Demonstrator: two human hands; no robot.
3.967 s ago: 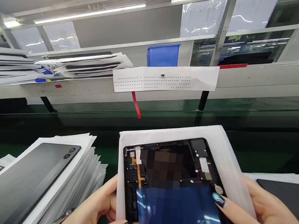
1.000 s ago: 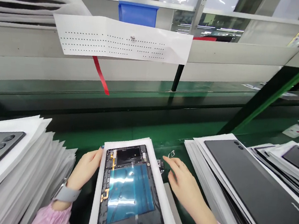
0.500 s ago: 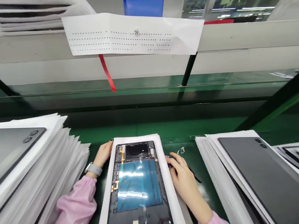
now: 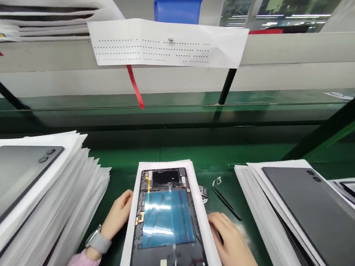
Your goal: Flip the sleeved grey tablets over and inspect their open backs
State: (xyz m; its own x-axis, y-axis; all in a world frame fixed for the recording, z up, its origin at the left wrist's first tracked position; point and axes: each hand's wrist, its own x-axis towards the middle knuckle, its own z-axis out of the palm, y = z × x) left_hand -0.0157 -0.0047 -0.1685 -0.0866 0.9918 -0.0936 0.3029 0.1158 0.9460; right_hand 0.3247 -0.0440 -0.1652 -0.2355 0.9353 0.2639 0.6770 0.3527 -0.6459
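Observation:
An opened tablet [image 4: 147, 257], its inner parts showing under a blue film [image 4: 167, 225], lies face up on a white foam sheet [image 4: 195, 203] in front of me. At the sheet's left edge is my left hand [image 4: 118, 214], fingers curled in and their tips hidden. On the opposite side my right hand [image 4: 231, 246] bends its fingers against the right edge; what they hold, if anything, is hidden. Beyond the right hand lie a small metal part [image 4: 203, 193], a black pen-like tool [image 4: 227, 203] and a curled whitish strip [image 4: 217, 181].
A tall stack of grey tablet backs interleaved with white sheets [image 4: 69, 206] stands at left. Another stack, topped by a dark tablet back [image 4: 311, 221], stands at right. A shelf ahead carries a printed paper [image 4: 168, 46] and a blue bin [image 4: 178, 9].
My right hand has let go of the small metal part and drawn back toward me along the sheet's edge. My left hand has also slid nearer. The view has shifted slightly.

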